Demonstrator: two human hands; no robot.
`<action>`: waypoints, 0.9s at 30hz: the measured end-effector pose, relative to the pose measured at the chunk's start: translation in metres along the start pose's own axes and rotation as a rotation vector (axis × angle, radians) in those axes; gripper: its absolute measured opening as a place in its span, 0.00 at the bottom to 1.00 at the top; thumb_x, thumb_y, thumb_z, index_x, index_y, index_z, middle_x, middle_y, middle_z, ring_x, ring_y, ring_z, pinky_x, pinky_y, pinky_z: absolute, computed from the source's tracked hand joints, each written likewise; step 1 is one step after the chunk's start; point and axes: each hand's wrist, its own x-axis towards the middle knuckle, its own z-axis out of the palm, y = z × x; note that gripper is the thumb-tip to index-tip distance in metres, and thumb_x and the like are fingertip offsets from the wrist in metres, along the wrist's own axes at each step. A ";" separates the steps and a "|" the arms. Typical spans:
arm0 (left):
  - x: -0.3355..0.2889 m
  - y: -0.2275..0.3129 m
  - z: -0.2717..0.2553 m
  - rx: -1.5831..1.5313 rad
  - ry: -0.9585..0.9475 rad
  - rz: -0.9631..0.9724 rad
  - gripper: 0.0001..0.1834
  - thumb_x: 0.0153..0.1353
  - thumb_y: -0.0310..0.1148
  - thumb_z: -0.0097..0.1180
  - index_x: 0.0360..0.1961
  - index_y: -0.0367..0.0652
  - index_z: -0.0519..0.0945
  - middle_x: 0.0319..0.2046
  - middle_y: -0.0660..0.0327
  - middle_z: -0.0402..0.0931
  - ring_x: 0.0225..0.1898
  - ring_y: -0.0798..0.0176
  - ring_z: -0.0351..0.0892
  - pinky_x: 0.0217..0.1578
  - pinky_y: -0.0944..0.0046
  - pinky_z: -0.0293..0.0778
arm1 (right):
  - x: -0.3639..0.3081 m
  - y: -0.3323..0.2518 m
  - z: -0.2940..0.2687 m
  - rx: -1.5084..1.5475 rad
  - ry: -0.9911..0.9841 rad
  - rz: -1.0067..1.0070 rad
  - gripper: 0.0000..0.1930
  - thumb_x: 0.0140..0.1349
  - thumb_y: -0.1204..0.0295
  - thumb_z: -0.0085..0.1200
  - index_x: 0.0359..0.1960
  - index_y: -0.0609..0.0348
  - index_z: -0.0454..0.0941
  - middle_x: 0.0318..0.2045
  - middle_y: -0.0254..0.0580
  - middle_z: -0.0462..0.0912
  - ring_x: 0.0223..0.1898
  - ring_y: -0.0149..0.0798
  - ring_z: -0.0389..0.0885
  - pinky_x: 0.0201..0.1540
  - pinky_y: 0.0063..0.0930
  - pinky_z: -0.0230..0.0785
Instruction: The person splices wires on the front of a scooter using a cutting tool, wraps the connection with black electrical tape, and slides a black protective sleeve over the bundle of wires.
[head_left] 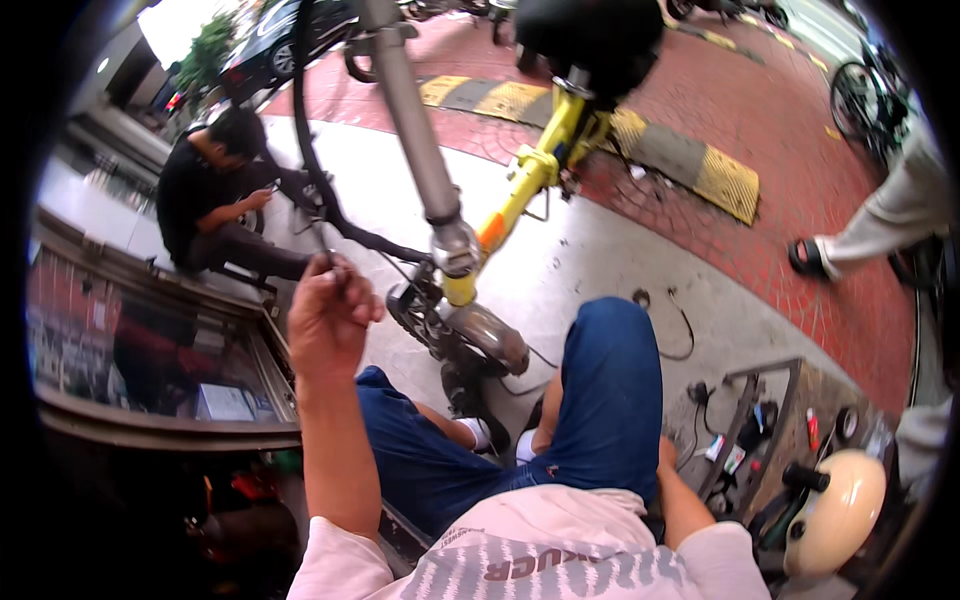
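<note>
Left hand (335,315) raised beside a yellow folding bike (520,195)

Nearest me, a cream rounded shell (845,510) sits lower right. The right thigh (612,410) hides the right hand, so I can't tell its grip. On the left, I have curled fingers, nearly closed, apparently pinching a thin dark piece (325,243), too small to name. The bike stands just past the knees, probably so its silver steering column (415,130) is reachable while seated. A red tube (812,430) lies on the low wooden tabletop (826,388), likely for easy grabbing. Beyond the pale floor (600,260) stretch red paving (790,270) and a striped speed bump (730,185)
</note>
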 end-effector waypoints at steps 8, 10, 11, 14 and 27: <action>-0.010 -0.015 -0.023 0.043 0.181 0.055 0.04 0.67 0.26 0.60 0.41 0.38 0.79 0.28 0.57 0.80 0.24 0.61 0.81 0.26 0.60 0.82 | -0.053 -0.142 -0.199 0.807 0.442 -0.250 0.08 0.64 0.74 0.65 0.38 0.61 0.78 0.25 0.29 0.75 0.24 0.26 0.75 0.28 0.23 0.69; -0.002 -0.015 -0.017 0.025 0.136 0.022 0.05 0.67 0.26 0.62 0.41 0.37 0.80 0.31 0.57 0.81 0.26 0.63 0.82 0.27 0.61 0.84 | -0.096 -0.225 -0.268 0.901 0.425 -0.428 0.10 0.66 0.70 0.64 0.40 0.64 0.76 0.28 0.35 0.80 0.24 0.29 0.78 0.28 0.23 0.71; -0.002 -0.014 -0.018 0.013 0.092 0.017 0.06 0.66 0.26 0.64 0.42 0.36 0.81 0.32 0.58 0.82 0.28 0.64 0.83 0.29 0.62 0.85 | -0.113 -0.260 -0.286 0.984 0.291 -0.524 0.12 0.67 0.69 0.64 0.41 0.64 0.76 0.29 0.35 0.80 0.24 0.29 0.78 0.28 0.24 0.72; 0.001 -0.012 -0.014 0.046 0.056 0.007 0.07 0.66 0.28 0.65 0.41 0.36 0.81 0.33 0.58 0.82 0.30 0.65 0.84 0.29 0.64 0.86 | -0.146 -0.349 -0.293 1.136 -0.203 -0.763 0.17 0.68 0.61 0.63 0.44 0.64 0.76 0.33 0.35 0.80 0.25 0.29 0.79 0.31 0.25 0.73; -0.009 0.001 -0.028 0.012 0.004 -0.017 0.09 0.69 0.29 0.64 0.43 0.33 0.81 0.35 0.62 0.83 0.33 0.72 0.80 0.35 0.70 0.78 | -0.181 -0.499 -0.253 0.793 -0.665 -0.943 0.35 0.61 0.40 0.67 0.48 0.64 0.76 0.32 0.34 0.77 0.31 0.28 0.78 0.34 0.22 0.72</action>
